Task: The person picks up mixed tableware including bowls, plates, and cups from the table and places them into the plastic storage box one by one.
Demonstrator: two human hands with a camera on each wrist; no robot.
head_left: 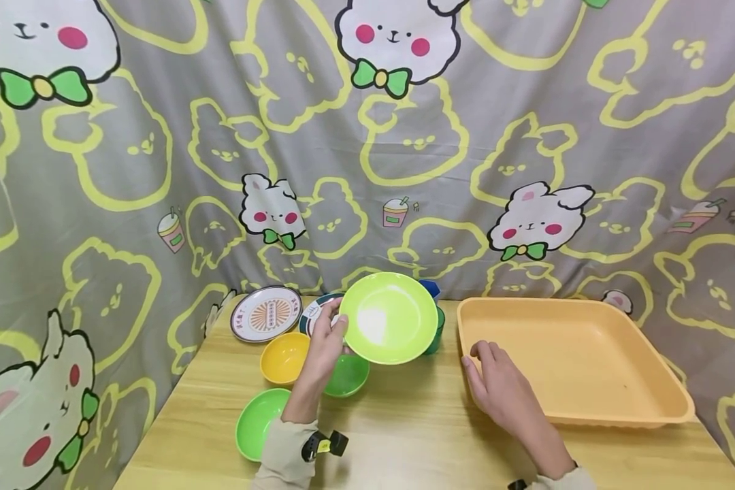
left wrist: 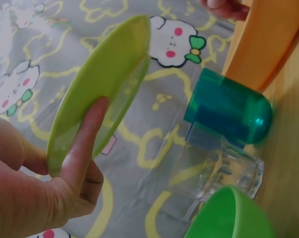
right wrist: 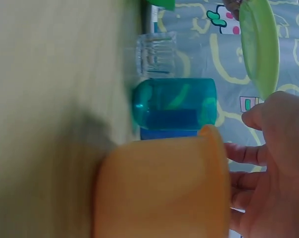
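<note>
My left hand point(head_left: 323, 350) grips a lime-green plate point(head_left: 398, 320) by its left edge, raised above the table and tilted so its inner face shows in the head view. In the left wrist view, fingers lie along the plate's underside. My right hand point(head_left: 505, 393) hovers at the left rim of a large orange tray point(head_left: 588, 361), its fingers loosely bent, thumb apart, nothing held. Behind the plate, partly hidden, is a teal see-through cup point(right wrist: 174, 104). Beside that cup a clear glass point(left wrist: 219, 171) appears in the left wrist view.
A yellow-orange bowl point(head_left: 284, 358) and two green bowls, one nearer point(head_left: 258, 423) and one below the plate point(head_left: 346, 376), occupy the table's left side. A white printed plate point(head_left: 266, 314) and a dark-rimmed plate point(head_left: 308, 316) lean at the back. Patterned curtain point(head_left: 416, 224) hangs behind.
</note>
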